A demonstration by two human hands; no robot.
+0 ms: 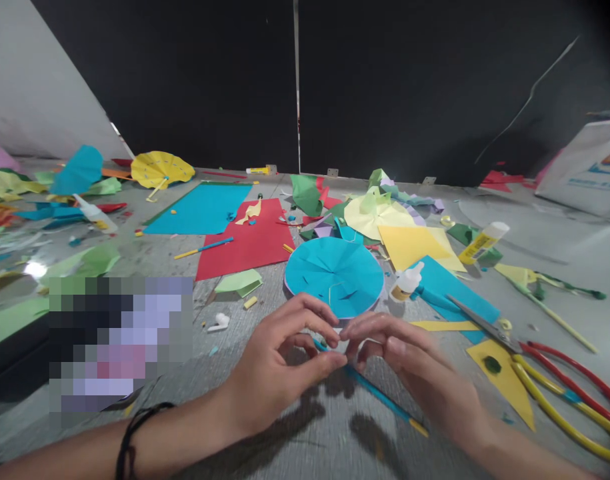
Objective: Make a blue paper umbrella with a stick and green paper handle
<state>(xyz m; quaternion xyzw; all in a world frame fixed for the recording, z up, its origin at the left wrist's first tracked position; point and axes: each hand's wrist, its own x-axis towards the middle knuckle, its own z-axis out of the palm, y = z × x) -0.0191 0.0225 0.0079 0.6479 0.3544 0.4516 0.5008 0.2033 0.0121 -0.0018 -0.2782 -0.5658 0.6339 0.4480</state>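
My left hand (pixel 289 360), its fingers bent and thumb drawn in, appears to hold the upper end of a thin blue stick (pixel 382 395) with a yellow tip. Part of that stick is hidden behind the thumb. My right hand (pixel 419 367) is loosely curved beside it, fingertips close to those of the left and thumb apart; nothing shows in its grasp. Just beyond both hands lies a pleated blue paper disc (pixel 333 267) with a pale purple edge. A small white glue bottle (pixel 405 283) stands upright to the disc's right.
Scissors (pixel 555 380) with red and yellow handles lie at right, near a glue stick (pixel 485 241). Red paper (pixel 255 233), blue paper (pixel 199 208) and yellow paper (pixel 419 247) are spread behind. A yellow paper fan (pixel 162 170) sits at far left. Dark panels (pixel 195 80) close the back.
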